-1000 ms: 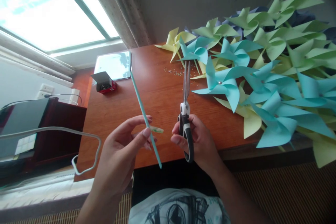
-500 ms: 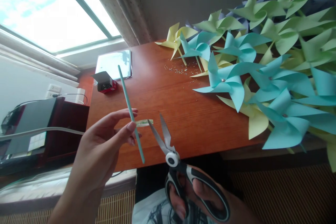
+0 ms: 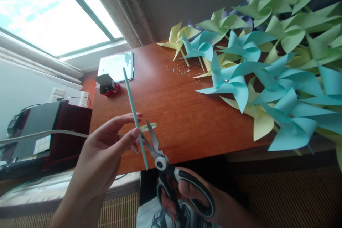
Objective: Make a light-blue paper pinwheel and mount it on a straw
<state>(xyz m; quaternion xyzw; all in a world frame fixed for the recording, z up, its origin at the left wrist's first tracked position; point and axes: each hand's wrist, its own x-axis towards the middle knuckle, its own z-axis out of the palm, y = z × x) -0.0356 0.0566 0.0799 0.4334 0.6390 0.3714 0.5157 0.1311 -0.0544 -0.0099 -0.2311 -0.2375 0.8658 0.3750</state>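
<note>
- Scissors (image 3: 161, 163) hang at six o'clock in the view, blades parted and aimed towards eleven o'clock, one of them crossing a translucent strip (image 3: 153, 125).
- Right hand (image 3: 191, 190): its fingers go through and around the handle loops, holding the scissors.
- Left hand (image 3: 107, 146), at eight o'clock: fingers pinched narrow on a pale teal stick (image 3: 130, 99) leaning towards eleven o'clock; the strip juts from its three-o'clock side.
- Pinwheels (image 3: 276, 78) crowd the worktop (image 3: 181, 124) at two o'clock; a red box (image 3: 111, 89) sits at nine.

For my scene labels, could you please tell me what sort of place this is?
Probably a room in a home, judging by the curtain, the wooden table and the paper pinwheels.
</note>
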